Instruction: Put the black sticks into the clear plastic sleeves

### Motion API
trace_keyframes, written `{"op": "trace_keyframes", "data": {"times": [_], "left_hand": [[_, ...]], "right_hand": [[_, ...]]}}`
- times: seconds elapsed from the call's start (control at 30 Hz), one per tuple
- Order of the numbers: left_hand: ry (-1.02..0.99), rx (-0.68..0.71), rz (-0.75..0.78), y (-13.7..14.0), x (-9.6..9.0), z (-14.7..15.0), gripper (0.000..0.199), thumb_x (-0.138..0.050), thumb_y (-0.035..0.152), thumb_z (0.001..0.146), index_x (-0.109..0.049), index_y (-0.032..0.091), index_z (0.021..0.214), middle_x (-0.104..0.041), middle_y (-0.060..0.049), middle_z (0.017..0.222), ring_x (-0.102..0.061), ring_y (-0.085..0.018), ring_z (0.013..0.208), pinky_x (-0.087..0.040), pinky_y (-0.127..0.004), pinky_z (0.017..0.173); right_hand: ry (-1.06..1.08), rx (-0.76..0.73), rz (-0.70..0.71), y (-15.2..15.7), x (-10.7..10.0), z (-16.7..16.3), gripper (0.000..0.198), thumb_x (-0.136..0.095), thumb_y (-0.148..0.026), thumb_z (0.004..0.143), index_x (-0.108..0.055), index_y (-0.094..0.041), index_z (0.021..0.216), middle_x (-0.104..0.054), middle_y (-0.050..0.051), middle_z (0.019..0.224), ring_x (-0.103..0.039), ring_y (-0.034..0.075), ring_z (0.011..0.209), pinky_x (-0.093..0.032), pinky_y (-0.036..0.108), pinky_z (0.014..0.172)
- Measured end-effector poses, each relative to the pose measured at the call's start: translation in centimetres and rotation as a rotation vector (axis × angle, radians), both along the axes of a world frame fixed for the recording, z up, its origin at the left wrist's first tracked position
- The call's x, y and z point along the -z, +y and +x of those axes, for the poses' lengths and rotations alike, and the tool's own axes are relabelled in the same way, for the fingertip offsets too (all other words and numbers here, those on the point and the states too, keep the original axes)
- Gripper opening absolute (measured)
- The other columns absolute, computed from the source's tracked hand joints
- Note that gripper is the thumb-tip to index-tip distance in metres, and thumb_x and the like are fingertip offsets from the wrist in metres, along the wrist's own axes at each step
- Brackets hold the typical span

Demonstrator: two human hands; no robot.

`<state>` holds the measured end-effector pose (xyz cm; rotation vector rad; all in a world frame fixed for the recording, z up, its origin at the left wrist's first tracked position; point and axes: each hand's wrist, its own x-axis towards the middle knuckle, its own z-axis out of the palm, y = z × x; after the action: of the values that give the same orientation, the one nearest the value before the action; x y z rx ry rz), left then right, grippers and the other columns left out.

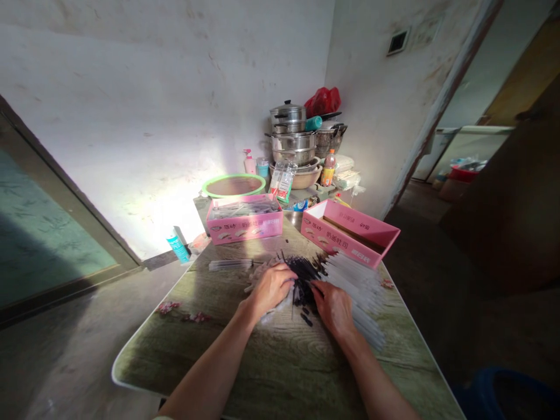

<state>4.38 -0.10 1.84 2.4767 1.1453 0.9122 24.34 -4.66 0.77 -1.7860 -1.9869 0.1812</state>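
Note:
A heap of small black pieces [303, 275] lies in the middle of the table, between my two hands. My left hand [275, 286] is at its left side, fingers bent and pressed together at the edge of the heap. Under and beside that hand are pale, translucent thin pieces [258, 275]. From the right, my right hand [333, 304] reaches the heap, its fingers curled in a pinch. What either hand holds is too small to make out. A wide bundle of clear, thin tubes [356, 286] lies just right of my right hand. Several loose black pieces [306, 319] lie nearer me.
Behind stand a pink box [245, 227] filled with thin greyish pieces and another pink box [345, 236], tilted toward the right edge. A few clear tubes [230, 265] lie at left on the wood-patterned table [196, 344]. Stacked pots [293, 143] and a green-rimmed basin [234, 185] stand beyond.

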Motion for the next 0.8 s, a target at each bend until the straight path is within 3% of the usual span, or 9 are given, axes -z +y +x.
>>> {"op": "trace_keyframes", "data": {"times": [0.33, 0.63, 0.8], "left_hand": [[0.165, 0.105, 0.011, -0.8, 0.9, 1.4, 0.023, -0.054, 0.014, 0.088, -0.075, 0.020, 0.098, -0.070, -0.006, 0.094, -0.061, -0.019, 0.090, -0.045, -0.033, 0.092], [0.075, 0.012, 0.006, -0.1, 1.2, 0.4, 0.024, -0.055, 0.013, 0.087, -0.075, 0.019, 0.100, -0.070, -0.006, 0.095, -0.062, -0.019, 0.094, -0.047, -0.030, 0.089], [-0.008, -0.125, -0.005, 0.6, 1.1, -0.7, 0.024, -0.055, 0.011, 0.084, -0.075, 0.020, 0.094, -0.070, -0.005, 0.091, -0.063, -0.017, 0.089, -0.049, -0.027, 0.085]], "right_hand": [[-0.223, -0.099, -0.092, -0.2, -0.8, 0.1, 0.029, -0.046, -0.018, 0.090, -0.069, -0.028, 0.104, -0.075, 0.002, 0.093, -0.068, 0.017, 0.081, -0.036, 0.024, 0.062], [-0.140, -0.056, -0.061, 0.2, 0.0, 0.5, 0.030, -0.048, -0.024, 0.092, -0.068, -0.030, 0.113, -0.075, 0.003, 0.099, -0.068, 0.017, 0.085, -0.040, 0.023, 0.066], [-0.029, 0.036, -0.028, 0.2, -0.4, 0.9, 0.026, -0.050, -0.024, 0.090, -0.073, -0.028, 0.103, -0.076, 0.002, 0.098, -0.069, 0.019, 0.086, -0.042, 0.024, 0.068]]}}
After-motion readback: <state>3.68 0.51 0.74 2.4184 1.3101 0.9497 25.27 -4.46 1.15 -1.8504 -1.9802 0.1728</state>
